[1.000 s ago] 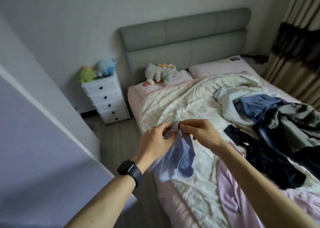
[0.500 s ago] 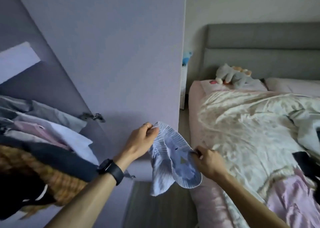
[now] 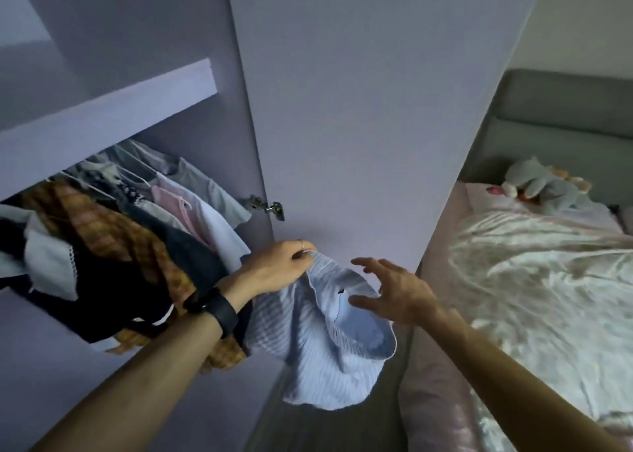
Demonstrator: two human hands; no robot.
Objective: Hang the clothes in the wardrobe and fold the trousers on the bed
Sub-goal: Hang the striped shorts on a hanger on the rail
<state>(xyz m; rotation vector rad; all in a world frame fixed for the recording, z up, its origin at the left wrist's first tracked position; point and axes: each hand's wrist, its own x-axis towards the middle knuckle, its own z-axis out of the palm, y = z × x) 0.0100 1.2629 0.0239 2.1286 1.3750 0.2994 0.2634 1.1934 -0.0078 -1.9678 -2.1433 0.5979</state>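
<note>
Left hand [image 3: 277, 266] raised in front of the open wardrobe [image 3: 113, 23], fingers bunched and pinching the top edge of a light blue striped garment [image 3: 318, 359]. Ring [image 3: 302, 245] on one finger, black smartwatch [image 3: 219, 309] on that wrist.

The garment hung free from that pinch, draping down between the wardrobe door [image 3: 359, 108] and the side of the bed [image 3: 428, 400], above the grey floor [image 3: 270, 420]. Fine ribbed stripes on the outer face, smoother pale blue lining where it folded open, one small dark mark on the fabric. Kind of garment not clear.

Right hand [image 3: 394, 297] released, fingers spread and slightly bent, palm turned toward the fabric. It held nothing. Thumb lay close against the blue cloth; contact could not be judged.

Inside the wardrobe, under the lilac shelf [image 3: 102, 108], a packed row of clothes on hangers: grey top [image 3: 205, 184] nearest the door, then white garment [image 3: 222, 228], pink garment [image 3: 171, 201], a patterned piece partly hidden, an orange plaid garment [image 3: 113, 232], and dark clothing [image 3: 113, 300] in front. The left forearm crossed in front of the plaid hem. Metal hinge [image 3: 267, 206] on the door's inner edge, just above the left hand.

On the right, a crumpled pale quilt [image 3: 548, 280] over a pink sheet, grey padded headboard [image 3: 565, 115], grey plush toy [image 3: 544, 186] lying by the headboard.
</note>
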